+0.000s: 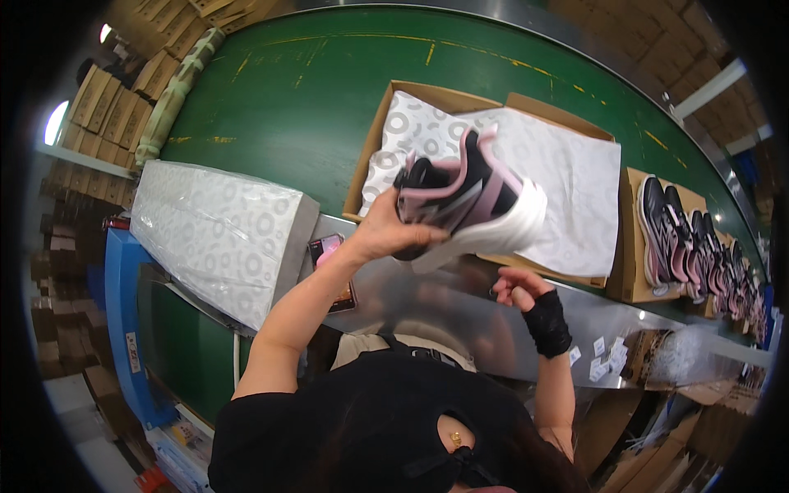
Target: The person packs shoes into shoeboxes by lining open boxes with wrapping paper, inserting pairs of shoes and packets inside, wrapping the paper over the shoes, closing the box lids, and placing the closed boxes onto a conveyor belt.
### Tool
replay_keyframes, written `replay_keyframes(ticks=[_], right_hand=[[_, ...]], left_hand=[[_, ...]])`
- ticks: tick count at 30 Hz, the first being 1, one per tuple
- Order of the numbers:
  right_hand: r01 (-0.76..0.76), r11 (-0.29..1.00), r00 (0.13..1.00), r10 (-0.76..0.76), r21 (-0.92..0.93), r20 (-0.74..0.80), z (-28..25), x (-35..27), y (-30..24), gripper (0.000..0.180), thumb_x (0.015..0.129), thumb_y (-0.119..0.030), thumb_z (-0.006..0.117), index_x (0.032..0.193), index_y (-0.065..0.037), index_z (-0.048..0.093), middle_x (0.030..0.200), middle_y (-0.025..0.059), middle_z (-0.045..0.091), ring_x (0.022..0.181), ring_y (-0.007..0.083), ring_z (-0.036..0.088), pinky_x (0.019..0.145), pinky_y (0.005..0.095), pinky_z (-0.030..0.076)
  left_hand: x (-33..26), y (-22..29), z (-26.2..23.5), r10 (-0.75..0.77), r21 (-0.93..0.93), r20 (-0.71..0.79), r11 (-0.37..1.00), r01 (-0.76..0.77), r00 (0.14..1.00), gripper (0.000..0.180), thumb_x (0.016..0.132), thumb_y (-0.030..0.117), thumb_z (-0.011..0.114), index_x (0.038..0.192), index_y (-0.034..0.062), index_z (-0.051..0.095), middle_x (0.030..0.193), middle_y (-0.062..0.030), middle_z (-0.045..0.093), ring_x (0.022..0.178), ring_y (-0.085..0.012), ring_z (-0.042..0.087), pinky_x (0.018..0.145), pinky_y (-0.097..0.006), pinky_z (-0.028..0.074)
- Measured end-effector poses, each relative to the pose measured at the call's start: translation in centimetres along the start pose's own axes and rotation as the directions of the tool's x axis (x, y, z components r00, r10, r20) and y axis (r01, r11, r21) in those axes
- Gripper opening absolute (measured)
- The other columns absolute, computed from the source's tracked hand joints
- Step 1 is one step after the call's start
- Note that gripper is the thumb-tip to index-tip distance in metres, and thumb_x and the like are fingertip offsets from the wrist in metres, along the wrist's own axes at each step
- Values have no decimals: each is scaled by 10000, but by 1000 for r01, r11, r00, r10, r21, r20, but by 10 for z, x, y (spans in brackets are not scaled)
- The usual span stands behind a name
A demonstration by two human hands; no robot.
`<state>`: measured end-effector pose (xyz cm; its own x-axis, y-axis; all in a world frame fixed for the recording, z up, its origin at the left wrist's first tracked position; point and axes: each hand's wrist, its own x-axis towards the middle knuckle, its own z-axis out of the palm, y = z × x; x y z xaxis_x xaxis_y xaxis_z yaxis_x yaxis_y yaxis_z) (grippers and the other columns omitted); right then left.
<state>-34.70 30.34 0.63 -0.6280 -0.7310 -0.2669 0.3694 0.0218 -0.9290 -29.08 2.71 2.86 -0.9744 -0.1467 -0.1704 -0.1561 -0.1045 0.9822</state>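
My left hand (385,228) is closed around a pair of sneakers (472,201), black and pink with thick white soles. They are tilted and somewhat blurred, held over an open cardboard shoebox (371,168). White tissue paper (579,193) with grey rings lines that box and spreads over its right side. My right hand (526,294), with a black wrist wrap, hovers by the box's near edge. Its fingers are half curled and apart, and I see nothing in them.
A tall stack of ring-patterned paper (222,234) stands at left beside a phone (329,246). More shoes in boxes (657,230) line the green belt (288,99) at right. Small white labels (608,361) lie on the metal edge. Stacked cartons (107,107) rise at far left.
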Motion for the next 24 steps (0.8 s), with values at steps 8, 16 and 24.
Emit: replay_keyframes(ticks=[8,16,24], right_hand=[[-203,974,978,197,-99,-69,-6,-13,45,280,816,-147,549,1044,13,519,886,71,596,778,107,548,707,228,433],[7,920,827,216,392,-520,-23,21,61,361,791,-276,575,1061,-47,504,950,77,571,820,146,538,679,256,427],[195,369,645,-746,-909,-165,-7,76,28,474,622,10,590,1080,-3,466,1098,130,498,1016,266,454,856,380,335]], left_hand=[[118,-66,-22,-134,-238,-293,969,64,947,619,716,447,638,1022,-67,478,905,-109,571,758,-160,565,634,-253,464],[100,-74,36,-597,253,231,799,545,768,678,796,474,512,1236,-13,341,1160,-216,450,1033,-311,497,774,-402,446],[46,-56,-45,91,52,-546,996,-75,833,514,879,446,364,1147,25,486,1022,-96,562,960,-192,522,777,-319,414]])
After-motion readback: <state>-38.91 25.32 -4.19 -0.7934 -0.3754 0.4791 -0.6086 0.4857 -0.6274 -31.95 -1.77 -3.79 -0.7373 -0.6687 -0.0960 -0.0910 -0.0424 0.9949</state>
